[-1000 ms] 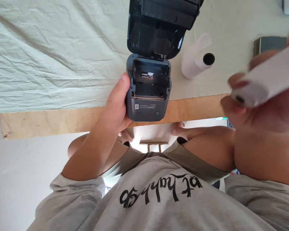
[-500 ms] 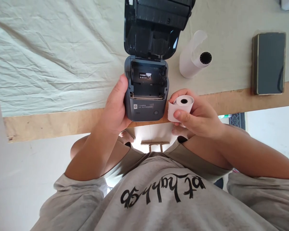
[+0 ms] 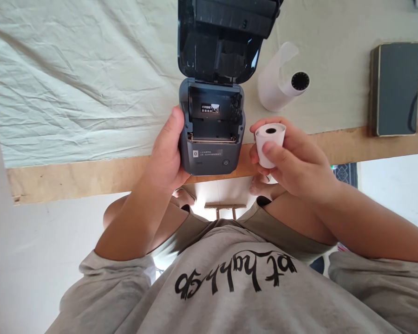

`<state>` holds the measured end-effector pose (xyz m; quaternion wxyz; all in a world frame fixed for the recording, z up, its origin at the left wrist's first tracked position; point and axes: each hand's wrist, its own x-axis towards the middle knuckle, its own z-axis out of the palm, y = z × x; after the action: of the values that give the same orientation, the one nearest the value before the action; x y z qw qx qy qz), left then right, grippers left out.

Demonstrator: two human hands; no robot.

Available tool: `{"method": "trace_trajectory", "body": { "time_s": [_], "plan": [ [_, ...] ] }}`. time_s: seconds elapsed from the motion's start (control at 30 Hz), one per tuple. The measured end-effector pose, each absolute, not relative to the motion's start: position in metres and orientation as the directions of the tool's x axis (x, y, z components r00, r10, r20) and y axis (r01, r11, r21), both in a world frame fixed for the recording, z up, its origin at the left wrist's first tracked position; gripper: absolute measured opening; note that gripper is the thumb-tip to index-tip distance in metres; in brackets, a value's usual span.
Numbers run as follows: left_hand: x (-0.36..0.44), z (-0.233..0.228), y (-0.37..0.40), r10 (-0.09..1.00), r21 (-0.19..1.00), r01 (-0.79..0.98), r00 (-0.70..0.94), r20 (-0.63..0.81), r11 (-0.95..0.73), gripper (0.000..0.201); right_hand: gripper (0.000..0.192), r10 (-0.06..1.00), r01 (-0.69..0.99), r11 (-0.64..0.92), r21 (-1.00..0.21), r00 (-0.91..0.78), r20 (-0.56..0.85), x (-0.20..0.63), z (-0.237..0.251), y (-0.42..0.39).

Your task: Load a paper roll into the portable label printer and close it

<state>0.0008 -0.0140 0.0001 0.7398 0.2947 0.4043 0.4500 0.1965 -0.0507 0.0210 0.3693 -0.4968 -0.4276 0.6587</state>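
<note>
Head view: the left hand [image 3: 167, 155] clasps the side of a small dark thermal printer [image 3: 211, 139], thumb along its edge, steadying it at the near edge of the table [image 3: 73, 174]. The printer's lid [image 3: 219, 39] stands swung open away from the person, and the paper bay [image 3: 212, 118] shows empty. The right hand [image 3: 292, 167] is closed around a white paper roll [image 3: 270, 144], held just beside the printer's right flank, core end facing up.

Judging from this, seating the roll well means turning it so its axis lies across the bay, then lowering it squarely while the left hand keeps the printer from slipping off the edge.

Beyond the printer on its right lies a second, partly unwound roll [image 3: 282, 86]; further right, well apart, a dark phone [image 3: 395, 88]. The cloth [image 3: 73, 83] left of the printer lies open.
</note>
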Motion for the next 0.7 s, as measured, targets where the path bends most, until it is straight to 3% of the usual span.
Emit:
{"method": "trace_trajectory", "body": {
  "time_s": [0.1,0.2,0.33,0.43,0.53,0.7],
  "plan": [
    [0.002,0.000,-0.014,0.905,0.799,-0.430,0.256,-0.339,0.420,0.062,0.034,0.941,0.088,-0.204,-0.975,-0.256,-0.220,0.194,0.032,-0.050],
    [0.002,-0.003,-0.014,0.908,0.785,-0.462,0.272,-0.318,0.413,0.059,0.036,0.983,0.044,-0.068,-0.997,-0.170,-0.074,0.187,0.041,-0.043],
    [0.001,-0.005,-0.015,0.932,0.776,-0.521,0.265,-0.248,0.355,0.037,0.027,0.982,0.148,0.184,-0.972,-0.068,0.175,0.177,0.043,-0.031],
    [0.000,-0.002,-0.016,0.944,0.833,-0.454,0.237,-0.229,0.316,0.020,0.024,0.952,0.387,0.304,-0.870,-0.146,0.268,0.172,0.042,-0.022],
    [-0.001,0.001,-0.018,0.949,0.861,-0.408,0.214,-0.232,0.302,0.019,0.017,0.934,0.601,0.355,-0.716,-0.195,0.299,0.169,0.039,-0.016],
    [-0.005,-0.004,-0.017,0.945,0.851,-0.432,0.260,-0.198,0.297,0.026,0.014,0.901,0.721,0.413,-0.557,-0.235,0.364,0.164,0.031,-0.009]
  ]
}}
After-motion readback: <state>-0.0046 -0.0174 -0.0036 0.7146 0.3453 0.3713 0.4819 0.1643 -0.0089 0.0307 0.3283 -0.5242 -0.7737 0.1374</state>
